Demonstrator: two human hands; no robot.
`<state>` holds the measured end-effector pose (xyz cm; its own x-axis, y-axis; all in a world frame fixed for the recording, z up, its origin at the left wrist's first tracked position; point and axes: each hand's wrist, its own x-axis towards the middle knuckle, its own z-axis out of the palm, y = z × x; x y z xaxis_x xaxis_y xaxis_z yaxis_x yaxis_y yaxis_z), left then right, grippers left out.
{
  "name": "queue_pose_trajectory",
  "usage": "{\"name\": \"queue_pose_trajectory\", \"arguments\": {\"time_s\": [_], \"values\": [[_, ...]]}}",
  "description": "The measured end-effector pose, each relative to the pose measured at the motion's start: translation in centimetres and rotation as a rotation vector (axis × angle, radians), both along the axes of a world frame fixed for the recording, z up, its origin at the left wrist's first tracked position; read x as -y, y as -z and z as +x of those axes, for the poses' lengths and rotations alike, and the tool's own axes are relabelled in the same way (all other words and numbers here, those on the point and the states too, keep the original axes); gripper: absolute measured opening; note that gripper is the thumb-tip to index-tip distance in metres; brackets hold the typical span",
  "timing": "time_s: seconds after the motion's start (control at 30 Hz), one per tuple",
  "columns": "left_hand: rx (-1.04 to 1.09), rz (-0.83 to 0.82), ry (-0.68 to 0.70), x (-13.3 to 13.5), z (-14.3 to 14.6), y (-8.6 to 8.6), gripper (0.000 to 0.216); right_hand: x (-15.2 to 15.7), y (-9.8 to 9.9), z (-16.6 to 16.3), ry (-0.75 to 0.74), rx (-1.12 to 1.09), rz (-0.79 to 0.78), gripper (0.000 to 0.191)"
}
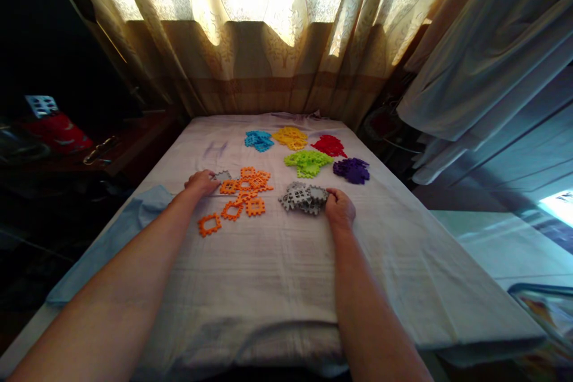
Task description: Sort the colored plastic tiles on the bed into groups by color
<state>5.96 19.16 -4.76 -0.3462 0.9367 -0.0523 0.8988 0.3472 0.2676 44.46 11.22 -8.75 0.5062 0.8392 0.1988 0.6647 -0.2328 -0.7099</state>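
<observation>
Flat plastic interlocking tiles lie sorted by colour on a white cloth-covered table (277, 268). My left hand (202, 181) rests at the left edge of the orange tiles (244, 191), fingers curled at a single grey tile (222, 176). My right hand (339, 206) sits at the right side of the grey tile pile (303, 197), fingers bent and touching it. Further back lie blue (259, 140), yellow (290, 137), red (329, 145), green (308, 162) and purple (352, 169) piles.
Patterned curtains (268, 42) hang behind the table, lit from outside. A dark side table (102, 152) with a red object (58, 131) stands at the left. Grey fabric (487, 54) hangs at the right. A light blue cloth (116, 233) lies along the table's left edge.
</observation>
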Motion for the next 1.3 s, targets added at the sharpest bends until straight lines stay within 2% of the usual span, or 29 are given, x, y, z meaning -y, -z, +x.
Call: {"name": "queue_pose_trajectory", "arguments": {"time_s": [0.27, 0.5, 0.6, 0.73, 0.87, 1.0, 1.17, 1.3], "values": [[0.136, 0.155, -0.079, 0.9, 0.2, -0.1, 0.032, -0.1, 0.3, 0.1, 0.006, 0.007, 0.020, 0.037], [0.336, 0.321, -0.127, 1.1, 1.0, -1.8, 0.037, 0.0, -0.3, 0.0, -0.005, -0.006, -0.009, 0.038], [0.474, 0.321, -0.017, 0.7, 3.8, -2.6, 0.043, 0.1, -0.5, -0.1, -0.002, -0.002, -0.019, 0.039], [0.638, 0.251, 0.218, 1.2, 10.1, -2.9, 0.039, 0.0, -0.2, -0.1, 0.003, -0.001, 0.001, 0.038], [0.727, 0.165, 0.414, 2.5, 16.1, -2.3, 0.034, 0.0, 0.0, 0.0, 0.003, -0.009, 0.017, 0.037], [0.705, 0.145, 0.515, 3.2, 20.2, -1.4, 0.031, 0.0, -0.4, 0.0, 0.003, -0.015, -0.014, 0.037], [0.505, 0.181, 0.590, 3.8, 22.3, -1.4, 0.033, 0.1, -0.8, 0.0, -0.004, -0.026, -0.020, 0.038], [0.269, 0.244, 0.599, 4.3, 20.1, -2.0, 0.035, 0.2, -1.0, 0.0, -0.014, -0.030, -0.035, 0.038]]}}
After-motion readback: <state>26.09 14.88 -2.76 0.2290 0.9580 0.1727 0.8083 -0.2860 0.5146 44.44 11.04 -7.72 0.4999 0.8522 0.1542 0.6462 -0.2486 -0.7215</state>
